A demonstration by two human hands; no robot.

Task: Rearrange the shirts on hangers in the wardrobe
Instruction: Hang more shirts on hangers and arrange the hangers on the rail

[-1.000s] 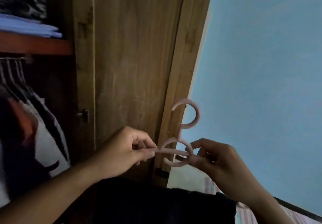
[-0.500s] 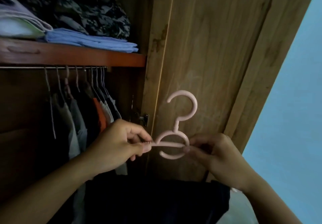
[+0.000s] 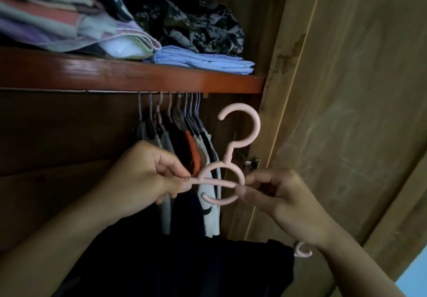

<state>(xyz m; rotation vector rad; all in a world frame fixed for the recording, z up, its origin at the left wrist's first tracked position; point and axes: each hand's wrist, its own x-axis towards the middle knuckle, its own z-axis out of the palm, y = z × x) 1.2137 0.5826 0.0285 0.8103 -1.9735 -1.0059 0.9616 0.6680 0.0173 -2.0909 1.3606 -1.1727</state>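
Observation:
A pink plastic hanger (image 3: 242,139) is held upright in front of the wardrobe, its hook pointing up. My left hand (image 3: 147,176) pinches the hanger's bar on the left. My right hand (image 3: 277,195) pinches its lower ring on the right. A dark shirt (image 3: 184,269) hangs below the hanger, draped between my arms. Several shirts on hangers (image 3: 191,149) crowd the right end of the metal rail (image 3: 92,91), just behind the pink hanger. The hook sits lower than the rail and to the right of it.
A red-brown shelf (image 3: 129,75) above the rail carries folded clothes: a blue stack (image 3: 203,62) and a dark patterned bundle (image 3: 201,29). The open wooden wardrobe door (image 3: 346,112) fills the right side. The left part of the rail carries nothing.
The view swung left from the blue wall toward the wardrobe interior. Both hands kept their hold on the pink hanger, which now sits in front of the hanging shirts.

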